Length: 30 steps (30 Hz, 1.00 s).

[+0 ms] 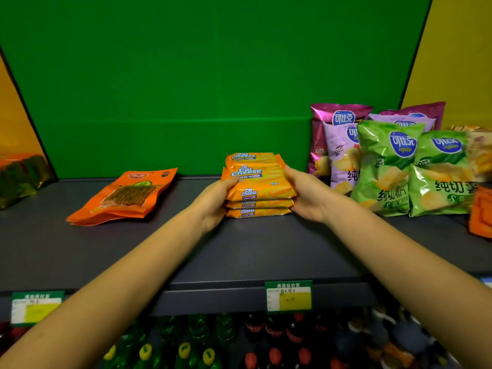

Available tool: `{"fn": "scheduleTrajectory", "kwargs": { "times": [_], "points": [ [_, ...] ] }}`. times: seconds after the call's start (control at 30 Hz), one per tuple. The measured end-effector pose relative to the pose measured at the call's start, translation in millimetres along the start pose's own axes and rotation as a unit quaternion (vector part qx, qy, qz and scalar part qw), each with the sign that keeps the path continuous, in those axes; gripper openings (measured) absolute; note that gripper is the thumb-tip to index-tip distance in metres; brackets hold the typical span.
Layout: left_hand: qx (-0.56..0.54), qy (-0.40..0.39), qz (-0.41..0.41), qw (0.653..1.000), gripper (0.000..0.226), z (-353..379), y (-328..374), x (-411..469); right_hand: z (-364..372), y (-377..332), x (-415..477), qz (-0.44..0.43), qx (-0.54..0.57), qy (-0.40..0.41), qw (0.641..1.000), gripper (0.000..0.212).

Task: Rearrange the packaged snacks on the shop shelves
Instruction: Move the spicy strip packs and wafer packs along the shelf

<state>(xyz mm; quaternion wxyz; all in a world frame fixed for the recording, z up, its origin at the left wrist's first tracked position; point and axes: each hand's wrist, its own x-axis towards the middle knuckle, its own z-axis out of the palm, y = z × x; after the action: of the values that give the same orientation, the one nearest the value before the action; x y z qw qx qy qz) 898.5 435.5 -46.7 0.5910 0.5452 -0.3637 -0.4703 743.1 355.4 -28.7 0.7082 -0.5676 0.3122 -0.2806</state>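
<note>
A stack of orange Cal Cheese wafer packs (259,187) stands in the middle of the dark grey shelf (239,249). My left hand (214,203) presses against the stack's left side and my right hand (306,194) against its right side, so both hands clasp the stack. More Cal Cheese packs (251,157) lie just behind it. To the left, a pile of flat orange pouches (125,197) lies on the shelf. Green chip bags (386,166) and purple chip bags (339,145) stand to the right.
A green back panel (213,83) closes the shelf. Dark green and orange packets (21,174) sit at the far left, orange packs (480,211) at the far right. Price tags (288,296) hang on the shelf's front edge. Bottles (253,339) fill the shelf below.
</note>
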Motion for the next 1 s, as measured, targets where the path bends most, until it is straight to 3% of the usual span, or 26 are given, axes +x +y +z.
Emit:
{"fn": "scheduleTrajectory", "kwargs": {
  "times": [0.17, 0.3, 0.37, 0.4, 0.43, 0.5, 0.7, 1.0],
  "points": [
    [0.048, -0.006, -0.028, 0.998, 0.037, -4, 12, -8, -14, -6, -3, 0.005, -0.038, 0.006, 0.999, 0.057],
    [0.043, 0.049, -0.014, 0.998, 0.09, -18, 20, 4, -16, -17, 2, -0.024, -0.042, 0.052, 0.997, 0.056],
    [0.005, 0.064, -0.026, 0.998, 0.107, -18, 23, 10, -11, -15, 8, -0.032, -0.026, 0.05, 0.998, 0.043],
    [-0.006, 0.074, -0.022, 0.997, 0.099, -14, 25, 8, -7, -13, 12, -0.028, -0.015, 0.043, 0.999, 0.047],
    [-0.027, 0.071, -0.011, 0.997, 0.074, -8, 28, 3, -2, -11, 14, -0.022, -0.004, 0.041, 0.999, 0.051],
    [-0.035, 0.031, -0.007, 0.999, 0.048, -2, 24, 7, 2, -7, 22, -0.022, 0.028, 0.046, 0.998, 0.052],
    [-0.073, -0.002, 0.004, 0.997, 0.045, -6, 12, 24, 1, -5, 29, -0.032, 0.065, 0.071, 0.995, 0.049],
    [-0.032, 0.053, 0.011, 0.998, 0.034, -7, 13, 23, 0, -7, 23, -0.031, 0.01, 0.095, 0.995, 0.052]
  ]
}}
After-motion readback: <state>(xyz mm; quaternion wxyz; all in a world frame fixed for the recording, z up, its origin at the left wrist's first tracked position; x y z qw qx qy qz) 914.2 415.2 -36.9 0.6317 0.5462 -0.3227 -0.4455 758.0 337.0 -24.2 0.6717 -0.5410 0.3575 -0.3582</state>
